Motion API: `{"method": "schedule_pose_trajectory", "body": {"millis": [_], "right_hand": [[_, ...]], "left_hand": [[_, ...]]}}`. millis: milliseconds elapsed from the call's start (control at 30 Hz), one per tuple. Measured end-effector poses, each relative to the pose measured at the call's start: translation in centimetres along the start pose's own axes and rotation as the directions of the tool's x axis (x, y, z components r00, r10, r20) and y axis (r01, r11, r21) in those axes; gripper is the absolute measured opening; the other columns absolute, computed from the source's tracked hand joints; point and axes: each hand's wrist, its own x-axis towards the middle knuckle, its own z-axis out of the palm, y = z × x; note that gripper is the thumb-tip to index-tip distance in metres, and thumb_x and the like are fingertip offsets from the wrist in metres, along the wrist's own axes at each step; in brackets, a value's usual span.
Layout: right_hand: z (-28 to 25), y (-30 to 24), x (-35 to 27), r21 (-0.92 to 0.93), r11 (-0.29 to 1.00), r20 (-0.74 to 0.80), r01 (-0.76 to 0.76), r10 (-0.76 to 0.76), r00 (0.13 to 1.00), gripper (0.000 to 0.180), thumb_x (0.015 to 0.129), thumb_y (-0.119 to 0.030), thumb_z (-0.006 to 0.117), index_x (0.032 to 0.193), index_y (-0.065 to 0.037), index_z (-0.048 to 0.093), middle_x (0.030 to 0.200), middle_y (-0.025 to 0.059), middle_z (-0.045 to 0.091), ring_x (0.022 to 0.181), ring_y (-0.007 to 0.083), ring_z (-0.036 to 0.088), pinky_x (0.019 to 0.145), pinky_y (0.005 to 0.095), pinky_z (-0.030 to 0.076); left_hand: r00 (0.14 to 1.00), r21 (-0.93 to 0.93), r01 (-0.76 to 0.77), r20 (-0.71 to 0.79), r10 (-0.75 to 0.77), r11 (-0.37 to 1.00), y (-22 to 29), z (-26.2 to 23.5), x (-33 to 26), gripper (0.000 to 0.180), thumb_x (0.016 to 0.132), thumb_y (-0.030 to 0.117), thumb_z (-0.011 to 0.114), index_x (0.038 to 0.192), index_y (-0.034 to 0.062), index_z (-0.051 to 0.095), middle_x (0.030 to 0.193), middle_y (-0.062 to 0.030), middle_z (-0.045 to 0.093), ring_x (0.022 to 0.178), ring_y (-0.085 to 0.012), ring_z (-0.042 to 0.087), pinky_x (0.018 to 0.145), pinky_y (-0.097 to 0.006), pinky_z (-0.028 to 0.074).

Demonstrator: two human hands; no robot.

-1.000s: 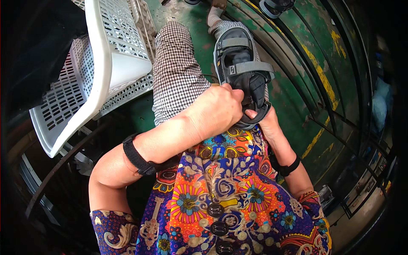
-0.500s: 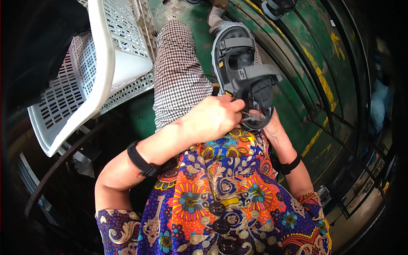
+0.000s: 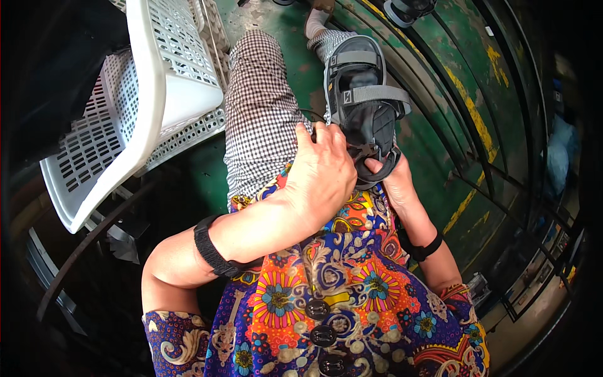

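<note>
In the upper middle of the frame, the person is holding a dark grey strapped sandal (image 3: 363,110) over the lap, its sole side tilted away and its heel end toward the body. The left hand (image 3: 323,173) is lying curled over the heel strap, fingertips pinching at the small buckle area, while the right hand (image 3: 392,179) is cupping the heel from below right, thumb pressed against the rim. Both hands are closed on the sandal, close together. To work the strap well, I judge the right hand should be keeping the heel steady while the left is pulling the strap straight, not twisting it. A white perforated plastic basket (image 3: 147,107) is sitting at the upper left, beside the checked trouser leg (image 3: 260,107).
</note>
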Motion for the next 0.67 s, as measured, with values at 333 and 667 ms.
{"method": "schedule_pose_trajectory", "body": {"millis": [333,667], "right_hand": [[0.1,0.4,0.0,-0.020,1.000,-0.028,0.020,-0.021,0.999,0.082,0.076,-0.004,0.076,0.139,0.011,0.027,0.118,0.0115,0.060,0.104,0.0158,0.059,0.093,0.0289,0.046],[0.4,0.2,0.0,0.046,0.999,-0.011,0.018,-0.018,1.000,0.085,0.075,-0.005,0.077,0.142,0.008,0.025,0.123,0.0108,0.058,0.110,0.0157,0.057,0.097,0.0287,0.044]], "left_hand": [[0.995,0.224,-0.041,0.095,0.020,0.974,1.5,-0.2,0.4,0.034,0.085,0.020,0.050,0.100,-0.0045,0.067,0.113,-0.0271,0.055,0.104,-0.0363,0.055,0.080,-0.050,0.047],[0.979,0.393,-0.096,0.203,0.016,0.915,2.1,0.1,0.5,0.033,0.084,0.017,0.050,0.103,-0.0053,0.066,0.108,-0.0274,0.055,0.081,-0.0301,0.057,0.058,-0.046,0.048]]}}
